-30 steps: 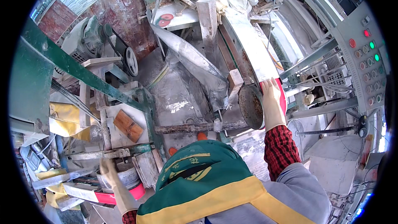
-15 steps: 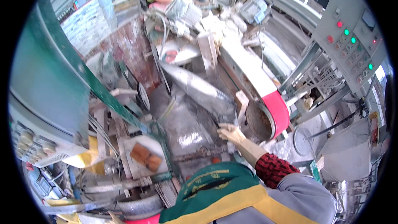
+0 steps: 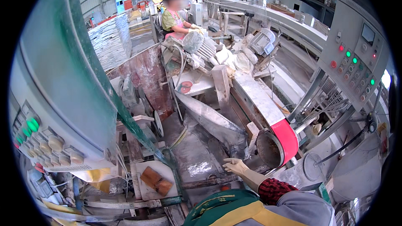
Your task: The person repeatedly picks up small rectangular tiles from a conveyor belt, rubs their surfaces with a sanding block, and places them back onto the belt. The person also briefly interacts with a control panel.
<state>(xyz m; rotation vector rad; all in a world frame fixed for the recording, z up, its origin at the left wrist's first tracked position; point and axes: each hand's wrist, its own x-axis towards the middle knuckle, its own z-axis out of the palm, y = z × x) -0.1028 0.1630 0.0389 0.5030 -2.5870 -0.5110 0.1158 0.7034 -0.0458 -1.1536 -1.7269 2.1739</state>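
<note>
Right hand (image 3: 237,166), gloved, fingers spread and holding nothing, hovers at seven o'clock of the red sanding belt (image 3: 285,136), well placed to reach its drum. Left hand out of view. Brown blocks (image 3: 155,180) lie at nine o'clock.

A small rectangular screen (image 3: 368,34) with a dark, bluish face sits near the top of the grey control panel (image 3: 356,58) at the upper right, above rows of red and green lights. No packages, labels or signs can be made out elsewhere.
</note>
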